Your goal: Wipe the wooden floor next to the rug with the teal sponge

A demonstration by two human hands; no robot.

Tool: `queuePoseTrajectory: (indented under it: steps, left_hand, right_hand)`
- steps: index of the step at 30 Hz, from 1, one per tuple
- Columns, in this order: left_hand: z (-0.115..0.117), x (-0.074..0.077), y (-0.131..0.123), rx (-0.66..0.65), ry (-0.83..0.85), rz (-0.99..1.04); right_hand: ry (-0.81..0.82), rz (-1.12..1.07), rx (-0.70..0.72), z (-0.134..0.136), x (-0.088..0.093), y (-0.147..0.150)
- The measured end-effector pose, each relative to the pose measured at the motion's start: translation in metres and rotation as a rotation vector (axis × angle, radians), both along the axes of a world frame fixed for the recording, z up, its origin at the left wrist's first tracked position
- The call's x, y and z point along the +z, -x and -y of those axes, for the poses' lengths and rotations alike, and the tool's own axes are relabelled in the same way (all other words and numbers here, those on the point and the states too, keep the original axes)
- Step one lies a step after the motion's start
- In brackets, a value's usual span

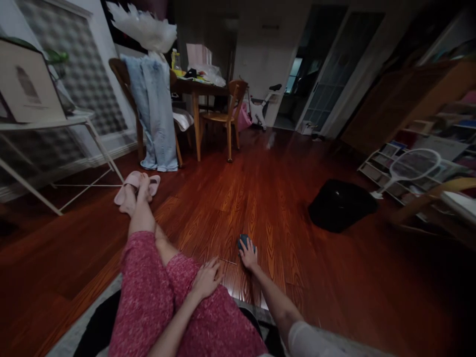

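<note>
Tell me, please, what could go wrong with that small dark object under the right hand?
The small dark blue object sits on glossy wooden floor under the right hand, so it might slide away if pushed. A thin stick lies on the floor between that hand and the left hand; in this dim light it could be leaned on unnoticed.

Wood floor (267,188) bears a blue object (242,240), black bag (340,206)

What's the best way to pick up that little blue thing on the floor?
I'd come from above and pinch its two sides. The small blue thing looks low and rounded, lying flat on the wooden floor, so fingers probably can't slip under it. The right hand rests on its near edge.
</note>
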State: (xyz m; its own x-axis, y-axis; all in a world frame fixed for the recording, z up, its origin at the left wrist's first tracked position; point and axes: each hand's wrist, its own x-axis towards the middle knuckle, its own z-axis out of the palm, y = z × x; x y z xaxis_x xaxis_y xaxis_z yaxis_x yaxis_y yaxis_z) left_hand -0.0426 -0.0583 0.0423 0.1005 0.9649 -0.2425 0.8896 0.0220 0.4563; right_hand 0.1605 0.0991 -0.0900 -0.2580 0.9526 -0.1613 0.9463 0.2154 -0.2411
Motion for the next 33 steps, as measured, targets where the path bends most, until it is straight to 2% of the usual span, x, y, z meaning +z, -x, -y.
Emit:
queuePoseTrajectory:
  steps: [2,5,7,9,11,13,15,17,19,22,25,28,31,33]
  left_hand:
    - [-0.001,0.0,-0.001,0.001,-0.004,0.004]
    - [-0.001,0.0,-0.001,0.003,-0.003,0.01]
    - [0.0,0.0,-0.002,0.002,-0.005,0.012]
    - [0.001,0.0,-0.001,0.005,-0.011,0.02]
    - [0.002,0.0,-0.001,0.005,-0.014,0.035]
    - [0.002,0.0,0.0,-0.004,-0.011,0.047]
    - [0.002,0.001,0.001,-0.016,-0.009,0.048]
    - [0.002,0.002,0.001,-0.021,-0.007,0.037]
    - [0.002,0.001,0.001,-0.022,-0.012,0.031]
    - [0.003,-0.001,0.002,-0.013,-0.019,0.038]
    - [0.002,-0.002,0.002,-0.012,-0.015,0.04]
    - [0.0,-0.001,0.001,-0.014,-0.005,0.038]
    - [0.0,0.001,0.0,-0.001,-0.004,0.041]
    - [0.001,0.002,0.0,0.0,-0.012,0.045]
  right_hand:
    - [-0.005,-0.007,0.009,-0.004,0.001,0.012]
    - [-0.006,-0.012,0.081,0.022,-0.003,0.008]
    - [-0.018,-0.042,0.203,0.054,-0.008,-0.01]
    - [-0.03,-0.081,0.32,0.091,-0.016,-0.041]
    - [-0.033,-0.089,0.333,0.123,-0.024,-0.08]
    - [-0.044,-0.061,0.239,0.144,-0.031,-0.122]
    - [-0.068,-0.02,0.066,0.15,-0.035,-0.159]
    - [-0.102,0.005,-0.149,0.141,-0.034,-0.185]
    - [-0.145,0.001,-0.351,0.12,-0.029,-0.196]
    - [-0.199,-0.041,-0.503,0.08,-0.02,-0.184]
    - [-0.213,-0.077,-0.467,0.051,-0.018,-0.144]
    - [-0.203,-0.1,-0.3,0.051,-0.024,-0.087]
    - [-0.164,-0.093,-0.012,0.077,-0.031,-0.032]
    - [-0.143,-0.096,0.187,0.095,-0.031,-0.006]
